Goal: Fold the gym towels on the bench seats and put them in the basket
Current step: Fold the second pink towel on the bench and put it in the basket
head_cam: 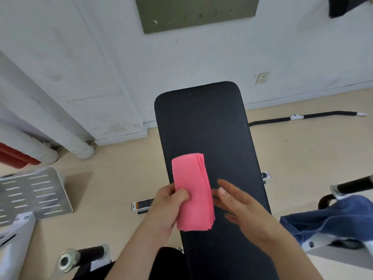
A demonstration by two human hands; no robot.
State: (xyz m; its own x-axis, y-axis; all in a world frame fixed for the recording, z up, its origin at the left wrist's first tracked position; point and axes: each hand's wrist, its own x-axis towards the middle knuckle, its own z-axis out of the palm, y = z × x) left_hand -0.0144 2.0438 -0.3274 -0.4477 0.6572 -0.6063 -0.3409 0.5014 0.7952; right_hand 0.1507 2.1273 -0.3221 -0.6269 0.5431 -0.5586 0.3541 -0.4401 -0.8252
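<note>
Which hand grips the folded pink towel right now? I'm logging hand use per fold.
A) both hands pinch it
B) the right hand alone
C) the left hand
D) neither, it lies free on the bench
C: the left hand pinches the pink towel at its left edge over the bench, while the right hand is open beside it, fingers spread.

Person, head-camera view. Left hand (167, 201): bare, no glove, ring or watch visible. Right hand (240, 207): bare, short plain nails. Both forearms behind each grip bare, no sleeve in view. Dark garment (167, 261) visible below, between the forearms.
</note>
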